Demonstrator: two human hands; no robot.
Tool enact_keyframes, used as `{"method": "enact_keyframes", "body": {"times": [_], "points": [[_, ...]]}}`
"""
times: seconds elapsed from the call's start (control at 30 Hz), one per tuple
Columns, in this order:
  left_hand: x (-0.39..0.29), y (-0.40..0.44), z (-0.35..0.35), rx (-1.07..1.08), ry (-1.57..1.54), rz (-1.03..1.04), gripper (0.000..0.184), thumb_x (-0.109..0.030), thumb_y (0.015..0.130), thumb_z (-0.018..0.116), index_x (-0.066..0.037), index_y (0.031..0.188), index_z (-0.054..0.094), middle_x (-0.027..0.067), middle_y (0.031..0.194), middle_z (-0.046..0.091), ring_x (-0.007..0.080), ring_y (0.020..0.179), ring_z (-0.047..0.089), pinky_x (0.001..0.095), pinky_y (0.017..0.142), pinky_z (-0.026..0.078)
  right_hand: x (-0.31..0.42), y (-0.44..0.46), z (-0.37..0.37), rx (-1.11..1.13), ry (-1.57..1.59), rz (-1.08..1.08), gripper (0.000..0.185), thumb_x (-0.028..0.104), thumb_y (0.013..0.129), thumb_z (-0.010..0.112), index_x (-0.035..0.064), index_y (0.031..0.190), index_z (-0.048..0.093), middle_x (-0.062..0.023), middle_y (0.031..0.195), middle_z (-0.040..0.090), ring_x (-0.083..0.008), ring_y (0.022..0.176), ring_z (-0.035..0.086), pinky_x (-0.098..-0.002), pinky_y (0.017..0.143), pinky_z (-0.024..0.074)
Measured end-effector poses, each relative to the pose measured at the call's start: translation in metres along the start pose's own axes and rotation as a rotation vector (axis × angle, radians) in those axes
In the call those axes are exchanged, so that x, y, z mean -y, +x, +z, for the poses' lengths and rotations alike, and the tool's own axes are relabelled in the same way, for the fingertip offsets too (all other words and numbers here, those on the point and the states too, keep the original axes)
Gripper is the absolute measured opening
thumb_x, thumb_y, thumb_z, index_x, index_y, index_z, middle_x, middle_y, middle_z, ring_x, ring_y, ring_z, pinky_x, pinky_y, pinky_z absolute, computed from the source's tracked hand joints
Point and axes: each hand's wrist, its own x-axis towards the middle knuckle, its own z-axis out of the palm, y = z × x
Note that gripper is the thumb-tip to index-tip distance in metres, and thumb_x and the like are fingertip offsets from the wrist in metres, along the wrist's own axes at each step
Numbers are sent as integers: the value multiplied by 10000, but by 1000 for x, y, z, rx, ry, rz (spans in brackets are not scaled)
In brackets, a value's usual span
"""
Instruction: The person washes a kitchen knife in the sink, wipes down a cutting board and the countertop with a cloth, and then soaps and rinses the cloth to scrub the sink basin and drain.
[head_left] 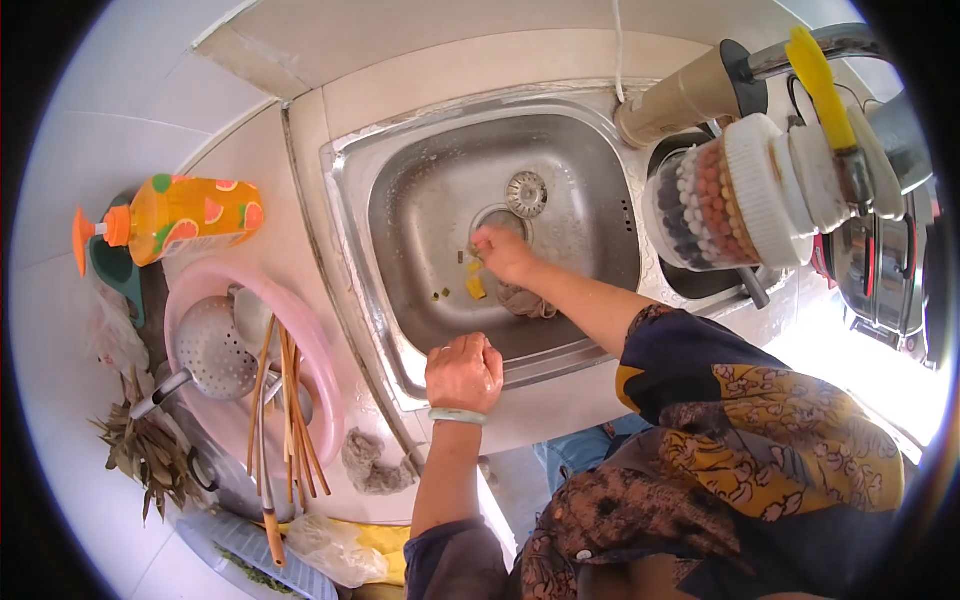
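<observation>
Your left fingers (490, 366) look clenched; right fingers (482, 243), cannot tell. Yellow scraps (475, 287) beside the right may enter the drain (508, 219) if nudged.

Hands (508, 256) (463, 373) at steel sink (590, 250), yellow scraps (476, 288) inside, pink basin (322, 350)

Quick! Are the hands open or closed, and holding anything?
Left hand: closed in a fist; can't see inside.
Right hand: curled, in the sink; can't tell if it's holding something.
</observation>
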Motion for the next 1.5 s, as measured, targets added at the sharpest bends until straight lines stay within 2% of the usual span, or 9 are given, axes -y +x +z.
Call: {"method": "enact_keyframes", "body": {"times": [0.13,0.33,0.63,0.73,0.8,0.93,1.13,1.23,1.5], "points": [[1,0,3,-37,-33,10,49,-102,753,588,-100,705,584,53,674,610,262,618,593,376,629,453,25,-12,5,-13,-234,-112,317,-29,785,543,10,1090,619,-232,1055,597,-397,1012,578,-423,894,465],[0,0,1,-16,-13,12,38,-101,757,587,-93,720,596,58,702,632,263,652,613,387,639,460,49,-23,25,39,-295,-152,274,-44,737,550,-36,1006,599,-229,1067,561,-381,1032,563,-418,910,461],[2,0,3,-43,-27,22,30,-100,760,592,-87,739,608,62,698,637,264,661,621,394,651,462,78,-33,44,458,-253,-166,345,-4,760,553,-2,1098,623,-206,1155,581,-369,1082,567,-422,916,461],[3,-1,2,-36,-37,20,34,-100,760,591,-87,733,607,64,701,637,264,656,617,394,653,463,66,-32,37,266,12,-440,381,1,775,538,36,1144,627,-175,1144,602,-369,1057,584,-434,888,477],[2,-4,3,-16,-14,15,32,-121,755,608,-96,735,612,54,699,632,251,652,618,381,653,468,64,-24,0,203,-78,-476,349,12,797,522,39,1127,634,-173,1095,622,-372,1043,586,-442,879,483],[1,-1,-3,37,6,-2,34,-128,754,617,-100,735,617,52,701,633,245,655,620,378,659,473,59,-1,-63,342,-386,-140,389,-12,820,501,32,1201,568,-203,1244,550,-373,1162,523,-448,937,464],[2,-1,0,-8,-25,4,28,-119,753,623,-99,735,616,54,704,636,242,653,620,373,659,474,48,-6,-66,442,-698,-63,356,7,826,510,-51,1177,529,-240,1265,509,-374,1170,517,-423,975,449],[2,-1,0,-8,-29,-3,32,-124,757,625,-98,739,617,53,706,635,241,654,620,371,657,474,21,-11,-40,230,-761,-190,338,22,812,531,-54,1141,543,-226,1230,517,-373,1159,507,-415,998,431],[2,-1,1,-28,-28,2,46,-119,762,612,-100,722,598,54,690,621,249,638,608,372,651,466,0,-25,-24,131,-782,-319,250,60,832,503,-54,1029,609,-216,1122,554,-364,1067,535,-436,938,450]]}}
